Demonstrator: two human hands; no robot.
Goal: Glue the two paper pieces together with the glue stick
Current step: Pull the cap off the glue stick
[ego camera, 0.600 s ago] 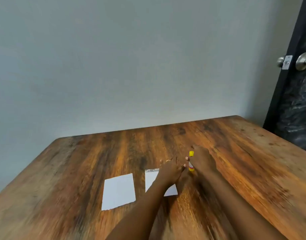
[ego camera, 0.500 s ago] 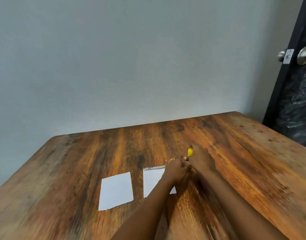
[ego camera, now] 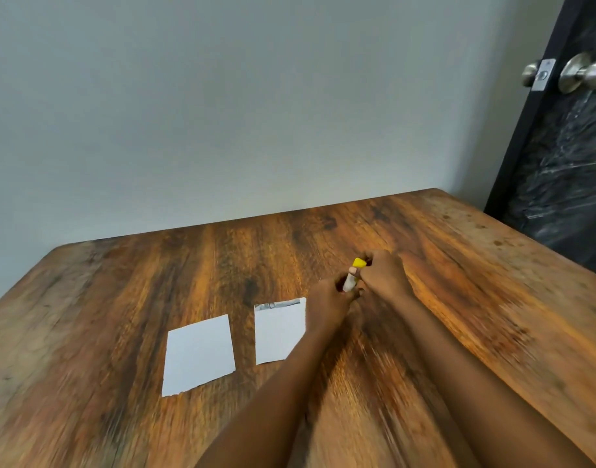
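Item: glue stick (ego camera: 350, 281), yellow cap, tilted, over the desk (ego camera: 121, 298), its body mostly hidden. The left hand (ego camera: 325, 304) has its fingers curled round the lower end, and the right hand (ego camera: 384, 280) has its fingers grasping the cap end. The right paper piece (ego camera: 276, 332) is partly covered by the left wrist. The left paper piece (ego camera: 198, 354) lies just beside it, wholly visible.

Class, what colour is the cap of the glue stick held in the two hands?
Yellow; the cap shows best in the head view.
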